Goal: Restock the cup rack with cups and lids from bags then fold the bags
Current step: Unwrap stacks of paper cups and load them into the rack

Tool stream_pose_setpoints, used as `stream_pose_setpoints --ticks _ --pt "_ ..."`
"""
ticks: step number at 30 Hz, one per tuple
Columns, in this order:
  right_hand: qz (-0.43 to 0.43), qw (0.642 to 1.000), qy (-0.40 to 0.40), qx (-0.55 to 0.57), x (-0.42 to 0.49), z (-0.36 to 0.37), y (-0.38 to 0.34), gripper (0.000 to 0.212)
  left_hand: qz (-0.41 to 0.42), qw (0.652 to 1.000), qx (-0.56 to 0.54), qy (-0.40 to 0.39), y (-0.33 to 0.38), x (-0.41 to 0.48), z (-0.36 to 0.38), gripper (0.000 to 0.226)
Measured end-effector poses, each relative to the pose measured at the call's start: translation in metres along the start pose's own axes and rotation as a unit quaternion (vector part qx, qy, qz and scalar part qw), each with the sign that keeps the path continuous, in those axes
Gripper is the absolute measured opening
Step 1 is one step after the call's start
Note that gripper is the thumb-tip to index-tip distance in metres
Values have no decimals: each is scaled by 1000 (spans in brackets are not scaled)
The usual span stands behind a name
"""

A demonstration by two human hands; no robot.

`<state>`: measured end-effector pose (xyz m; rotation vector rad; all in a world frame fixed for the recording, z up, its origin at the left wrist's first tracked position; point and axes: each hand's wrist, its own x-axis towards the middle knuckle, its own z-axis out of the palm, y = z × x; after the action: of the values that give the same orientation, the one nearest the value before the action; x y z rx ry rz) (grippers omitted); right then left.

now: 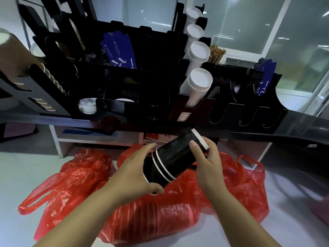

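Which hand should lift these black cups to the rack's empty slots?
Probably the right: the right hand grips the black cups at the end nearest the empty slots; the left hand holds the lower, farther end.

cup rack point(151, 50) is standing in the way at 12 o'clock | slots point(248, 115) at 2 o'clock are standing free | red bags point(160, 216) are crowding 6 o'clock

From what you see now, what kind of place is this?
Probably a café's drinks counter: a black rack holds white cups and lids, and black cups are held above red bags.
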<state>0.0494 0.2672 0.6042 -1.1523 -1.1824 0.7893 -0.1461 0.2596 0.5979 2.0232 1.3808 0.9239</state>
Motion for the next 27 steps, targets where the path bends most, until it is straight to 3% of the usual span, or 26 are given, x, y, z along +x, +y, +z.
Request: stream_pose_setpoints --ticks 2,4,8,13,22,27 --pt "8 1000 2 18 0 -5 -2 23 21 999 22 -36 3 -5 -3 126" --pt "10 1000 7 26 -1 -7 -5 37 33 997 34 -66 5 -11 -5 130" --pt "35 998 1 46 -5 -3 -8 69 61 993 93 -24 7 -13 -9 121" --pt "1 997 -28 68 -7 8 -23 45 55 986 136 82 10 -18 -25 112" --pt "-59 983 -138 106 -11 47 -52 73 42 967 191 161 18 -30 -58 116" --pt "-95 980 -127 124 -5 75 -70 78 85 963 192 171 8 -30 -90 107"
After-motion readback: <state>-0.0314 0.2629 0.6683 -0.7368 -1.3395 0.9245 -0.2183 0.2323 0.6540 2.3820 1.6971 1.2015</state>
